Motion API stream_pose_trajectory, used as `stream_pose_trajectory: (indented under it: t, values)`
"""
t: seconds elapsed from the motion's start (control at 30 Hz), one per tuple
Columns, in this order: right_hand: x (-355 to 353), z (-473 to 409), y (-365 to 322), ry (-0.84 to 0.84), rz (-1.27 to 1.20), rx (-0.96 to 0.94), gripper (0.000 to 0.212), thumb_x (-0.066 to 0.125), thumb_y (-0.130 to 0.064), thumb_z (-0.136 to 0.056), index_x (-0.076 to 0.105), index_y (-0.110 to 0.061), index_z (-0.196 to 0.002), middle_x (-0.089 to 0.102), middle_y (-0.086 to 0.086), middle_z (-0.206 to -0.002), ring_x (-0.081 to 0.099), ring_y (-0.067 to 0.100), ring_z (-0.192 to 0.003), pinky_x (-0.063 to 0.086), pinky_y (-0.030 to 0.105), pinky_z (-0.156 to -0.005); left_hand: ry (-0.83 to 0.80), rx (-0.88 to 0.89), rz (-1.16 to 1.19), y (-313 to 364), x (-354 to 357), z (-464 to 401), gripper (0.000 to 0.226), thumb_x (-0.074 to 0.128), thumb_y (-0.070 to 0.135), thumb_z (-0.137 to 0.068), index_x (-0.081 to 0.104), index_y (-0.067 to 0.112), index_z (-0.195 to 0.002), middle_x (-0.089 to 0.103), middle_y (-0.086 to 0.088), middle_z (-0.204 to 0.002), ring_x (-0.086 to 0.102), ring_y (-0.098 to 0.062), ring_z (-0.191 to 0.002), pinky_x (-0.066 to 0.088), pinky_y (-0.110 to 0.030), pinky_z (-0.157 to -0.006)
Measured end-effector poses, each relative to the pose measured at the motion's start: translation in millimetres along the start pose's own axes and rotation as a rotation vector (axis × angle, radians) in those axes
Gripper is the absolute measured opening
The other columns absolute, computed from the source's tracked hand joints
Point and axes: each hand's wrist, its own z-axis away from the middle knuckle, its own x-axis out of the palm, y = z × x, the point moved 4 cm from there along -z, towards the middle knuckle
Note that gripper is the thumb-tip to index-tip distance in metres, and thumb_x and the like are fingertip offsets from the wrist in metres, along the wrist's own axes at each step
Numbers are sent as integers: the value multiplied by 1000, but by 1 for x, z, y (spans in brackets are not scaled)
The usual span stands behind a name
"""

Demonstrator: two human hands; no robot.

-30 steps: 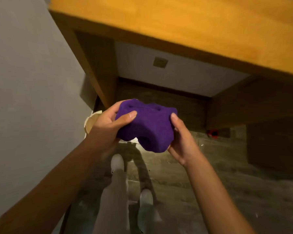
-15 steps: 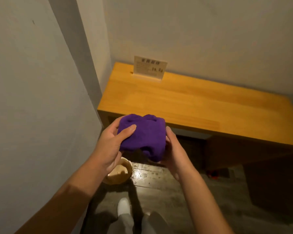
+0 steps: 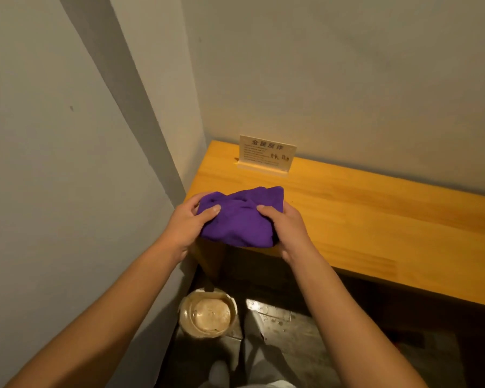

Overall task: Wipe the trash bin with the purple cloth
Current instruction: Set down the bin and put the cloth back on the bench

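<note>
While over the desk [image 3: 375,219], purple cloth [image 3: 240,219] between both hands.

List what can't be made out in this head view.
- Bin: only its inside shows; its outer wall is hidden by the downward angle.
- Sign: small print too tiny to read.
- Cloth: underside and folds hidden by the left hand and right hand.
- Under the desk: too dark.
</note>
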Motion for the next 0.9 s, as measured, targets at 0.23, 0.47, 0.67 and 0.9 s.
stream_pose_trajectory:
  t: [0.23,0.47,0.67,0.9]
  values:
    - [-8,-51,3,120,367,-91,19,77,-16,-87,66,-29,-96,71,-11,-95,68,12,-90,53,26,-71,67,74,-584,-10,-3,-55,41,73,22,-93,64,15,-132,67,-3,-126,62,-21,-116,50,-40,-101]
    - [-23,-53,-11,301,821,-316,58,78,-31,-85,55,-24,-137,60,-5,-131,55,16,-122,46,25,-88,155,263,-974,-7,-6,-49,53,73,36,-91,56,18,-138,66,-4,-127,61,-23,-112,51,-38,-92]
    - [9,-59,-19,-4,1257,-462,60,63,-59,-89,59,-26,-138,63,-2,-137,53,24,-126,46,42,-102,-85,518,-1206,6,1,-50,68,68,59,-86,57,18,-139,58,-3,-142,49,-23,-132,41,-43,-108]
    - [26,-71,-4,-259,1380,-341,52,57,-51,-99,58,-18,-140,66,7,-132,58,30,-120,48,42,-98,-360,487,-1362,-4,12,-62,85,66,59,-88,37,18,-155,60,-7,-138,50,-27,-126,41,-42,-103]
